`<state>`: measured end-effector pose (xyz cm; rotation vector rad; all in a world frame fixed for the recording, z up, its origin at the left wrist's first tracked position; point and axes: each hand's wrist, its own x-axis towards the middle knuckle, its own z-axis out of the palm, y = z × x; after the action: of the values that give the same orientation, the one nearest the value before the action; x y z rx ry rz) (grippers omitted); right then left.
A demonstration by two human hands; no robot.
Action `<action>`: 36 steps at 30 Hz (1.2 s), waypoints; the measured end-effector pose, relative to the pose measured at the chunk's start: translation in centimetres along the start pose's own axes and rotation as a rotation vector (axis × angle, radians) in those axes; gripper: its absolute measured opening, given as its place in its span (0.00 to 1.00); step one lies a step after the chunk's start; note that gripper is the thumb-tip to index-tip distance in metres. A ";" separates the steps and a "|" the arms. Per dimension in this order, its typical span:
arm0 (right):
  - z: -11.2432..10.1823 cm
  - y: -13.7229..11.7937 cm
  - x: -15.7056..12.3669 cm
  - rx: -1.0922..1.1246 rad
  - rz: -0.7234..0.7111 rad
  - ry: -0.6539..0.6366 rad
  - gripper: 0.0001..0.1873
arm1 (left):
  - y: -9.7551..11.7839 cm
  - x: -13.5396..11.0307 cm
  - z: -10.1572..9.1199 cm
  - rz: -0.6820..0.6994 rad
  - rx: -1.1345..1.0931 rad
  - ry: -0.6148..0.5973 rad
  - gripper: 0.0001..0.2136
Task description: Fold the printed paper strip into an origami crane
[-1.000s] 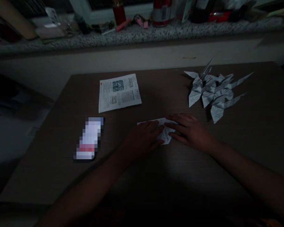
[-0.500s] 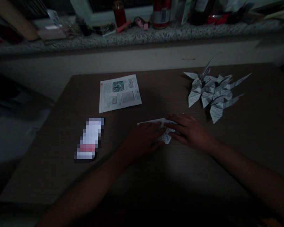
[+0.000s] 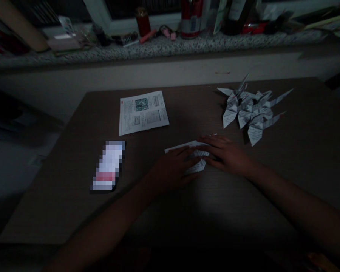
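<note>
A partly folded sheet of printed paper [image 3: 197, 166] lies on the dark table between my hands. My left hand [image 3: 174, 166] rests flat over its left part, fingers stretched out across it. From the other side, my right hand [image 3: 222, 153] lies on its right part with the fingers spread. The paper's far edge and a pointed near corner show; the rest is hidden under the fingers. Beyond my right hand stand several folded paper cranes [image 3: 252, 109], made of printed paper and clustered together.
A flat printed sheet [image 3: 144, 112] lies at the back left of the table [image 3: 82, 211]. In front of it is a phone [image 3: 108, 166] with a lit, blurred screen. Behind the table, a speckled stone sill [image 3: 164, 49] holds a red can [image 3: 191, 19], a jar [image 3: 143, 22] and other clutter.
My left fingers have shifted slightly over the folded paper, and its near flap shows a different outline. The view has moved a little; the cranes, sheet and phone stay in place.
</note>
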<state>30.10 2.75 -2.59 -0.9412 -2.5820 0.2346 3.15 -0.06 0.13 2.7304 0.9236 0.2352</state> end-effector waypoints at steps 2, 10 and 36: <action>0.0 0.1 -0.1 -0.003 -0.016 0.008 0.23 | 0.2 0.0 0.1 -0.002 0.011 -0.008 0.24; -0.5 -0.1 -0.4 -0.045 -0.032 0.011 0.20 | 1.8 -0.1 1.0 -0.040 0.011 0.031 0.27; -0.2 -2.8 -2.7 -0.261 0.117 0.025 0.19 | 2.8 0.2 1.5 -0.056 0.013 0.032 0.28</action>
<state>30.47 -1.08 -2.38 -1.1792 -2.5791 -0.0867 5.25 -2.39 -0.50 2.7159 1.0119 0.2631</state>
